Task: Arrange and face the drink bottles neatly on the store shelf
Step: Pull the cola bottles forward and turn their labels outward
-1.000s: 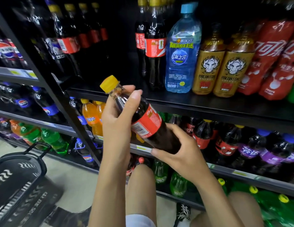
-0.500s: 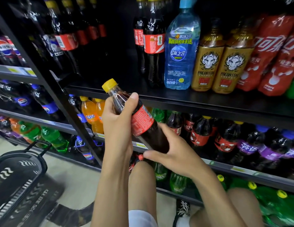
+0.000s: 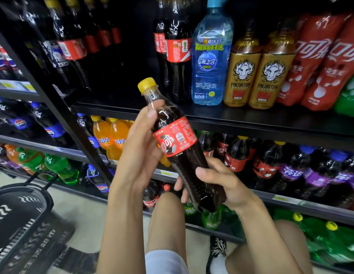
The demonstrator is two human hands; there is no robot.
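Cola bottle (image 3: 176,138), yellow-capped, is leaning leftward in mid-air before the black shelf (image 3: 251,123), label facing the camera. The left hand (image 3: 140,153) is cradling its upper half, thumb pressing the shoulder; the right hand (image 3: 219,184) is gripping the base, fingers curled round it.

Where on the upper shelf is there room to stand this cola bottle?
Bare shelf lies between the left cola row and the middle cola bottles. Rightward it is packed: water bottle, gold bottles, red bottles side by side.
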